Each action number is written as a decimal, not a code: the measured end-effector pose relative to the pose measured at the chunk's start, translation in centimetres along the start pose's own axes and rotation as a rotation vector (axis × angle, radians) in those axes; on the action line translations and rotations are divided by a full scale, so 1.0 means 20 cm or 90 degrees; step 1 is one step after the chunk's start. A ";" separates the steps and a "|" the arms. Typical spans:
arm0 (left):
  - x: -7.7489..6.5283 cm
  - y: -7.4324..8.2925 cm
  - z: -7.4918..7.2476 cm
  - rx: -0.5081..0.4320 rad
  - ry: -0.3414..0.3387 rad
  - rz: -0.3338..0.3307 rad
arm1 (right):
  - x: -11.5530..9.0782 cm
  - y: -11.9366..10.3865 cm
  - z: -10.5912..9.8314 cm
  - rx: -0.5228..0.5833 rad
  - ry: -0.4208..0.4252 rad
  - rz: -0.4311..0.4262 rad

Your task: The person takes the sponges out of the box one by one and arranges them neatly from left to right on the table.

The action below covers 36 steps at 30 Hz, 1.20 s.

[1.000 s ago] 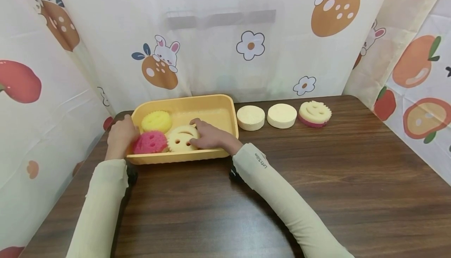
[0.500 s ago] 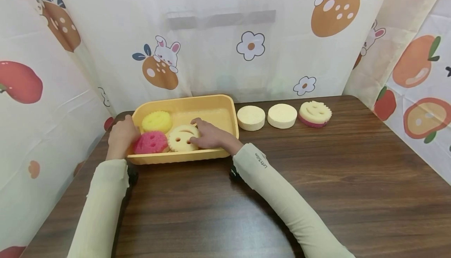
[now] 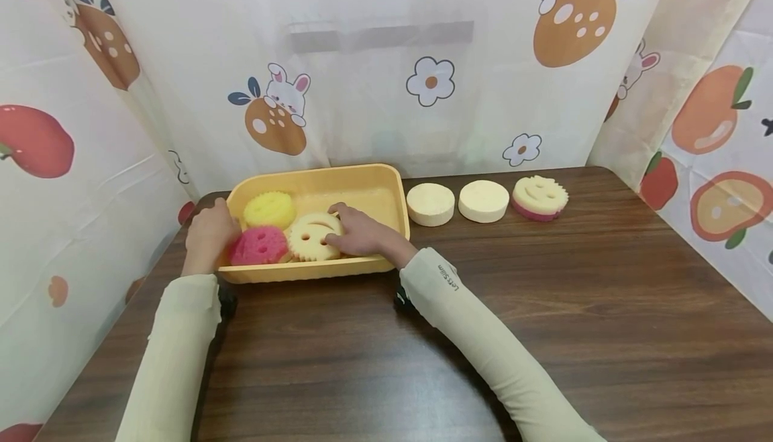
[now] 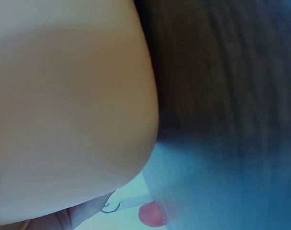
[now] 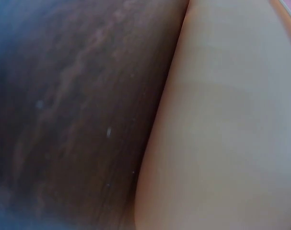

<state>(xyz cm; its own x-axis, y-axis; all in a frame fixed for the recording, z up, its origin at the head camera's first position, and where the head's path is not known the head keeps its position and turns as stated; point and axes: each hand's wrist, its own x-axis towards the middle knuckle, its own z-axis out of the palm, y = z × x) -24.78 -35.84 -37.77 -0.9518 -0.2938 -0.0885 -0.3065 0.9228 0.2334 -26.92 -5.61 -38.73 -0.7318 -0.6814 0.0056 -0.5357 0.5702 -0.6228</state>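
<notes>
A yellow tray [image 3: 356, 197] lies at the left back of the table. My left hand [image 3: 209, 233] grips its left rim, with the fingertips hidden behind the wrist and wall. Inside the tray, my right hand [image 3: 361, 231] holds a cream smiley-face sponge [image 3: 311, 237] by its right edge, thumb at the near side and fingers at the far side. Left of that sponge sits a pink face sponge [image 3: 260, 245], and a yellow sponge [image 3: 269, 210] lies behind the pink one. Both wrist views are mostly filled by the tray's outer wall [image 4: 73, 120].
Right of the tray, two plain cream round sponges [image 3: 431, 204] and a cream-and-pink smiley sponge [image 3: 540, 198] stand in a row on the dark wood table [image 3: 338, 348]. Printed curtains [image 3: 362, 93] hang close behind the table and at both sides.
Both hands keep their places on the tray and the cream smiley sponge. Only a slight shift of the head view shows.
</notes>
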 end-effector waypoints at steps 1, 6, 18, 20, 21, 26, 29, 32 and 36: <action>0.00 0.00 0.00 0.000 0.001 0.000 | 0.00 0.00 0.00 0.000 0.001 0.001; 0.01 0.00 0.00 0.003 0.007 0.001 | 0.00 0.00 0.00 0.001 0.005 0.003; 0.00 0.00 -0.01 -0.005 -0.009 -0.007 | 0.00 -0.01 -0.01 0.000 0.022 0.003; -0.01 0.01 -0.01 -0.006 -0.010 -0.005 | 0.00 0.00 -0.01 -0.003 0.025 0.009; -0.01 0.01 -0.01 -0.006 -0.009 -0.005 | 0.00 0.00 -0.01 -0.001 0.026 0.010; -0.01 0.01 -0.01 -0.005 -0.002 -0.009 | 0.00 0.00 -0.01 0.014 0.033 0.014; -0.01 0.01 -0.01 -0.005 -0.006 -0.010 | -0.01 0.00 -0.01 0.024 0.041 0.020; -0.01 0.01 -0.01 -0.006 -0.009 -0.014 | -0.01 0.00 -0.01 0.038 0.040 0.028; -0.01 0.00 -0.01 -0.006 -0.004 -0.015 | -0.01 0.01 -0.01 0.066 0.032 0.036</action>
<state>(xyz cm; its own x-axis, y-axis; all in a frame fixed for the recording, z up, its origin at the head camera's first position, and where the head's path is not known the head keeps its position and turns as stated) -24.59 -35.77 -37.62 -0.9440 -0.3144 -0.1000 -0.3295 0.9130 0.2404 -27.02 -5.28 -38.63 -0.7810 -0.6245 0.0056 -0.4489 0.5551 -0.7003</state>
